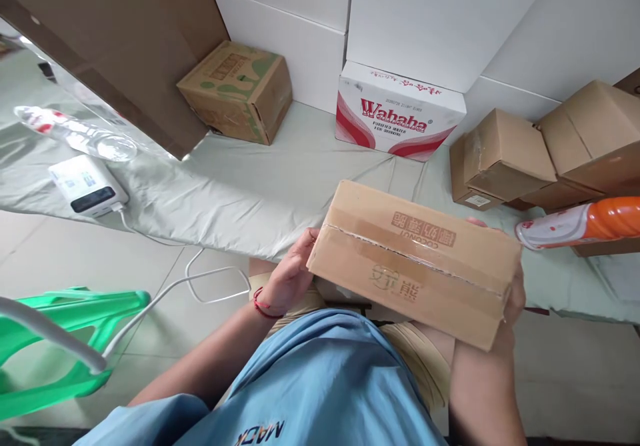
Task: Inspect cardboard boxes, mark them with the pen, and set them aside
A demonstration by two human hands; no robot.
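A closed brown cardboard box [350,266] with a taped seam and the printed word COCONUT is held in front of my body, over the table's near edge. My left hand [293,269] grips its left end, the fingertips hidden behind the corner. At the right end, my right hand [515,299] is wrapped round the side, with fingers showing past the far edge. The box lies tilted, its right end nearer to me. Its underside is hidden.
Along the wall stand a green-patterned carton [240,93], a white-and-red Wahaha box [395,113] and stacked brown boxes [510,156]. An orange bottle [585,223] lies at right. At left are a clear bottle [75,133], a power bank [87,183] with a cable, and a green stool [75,346].
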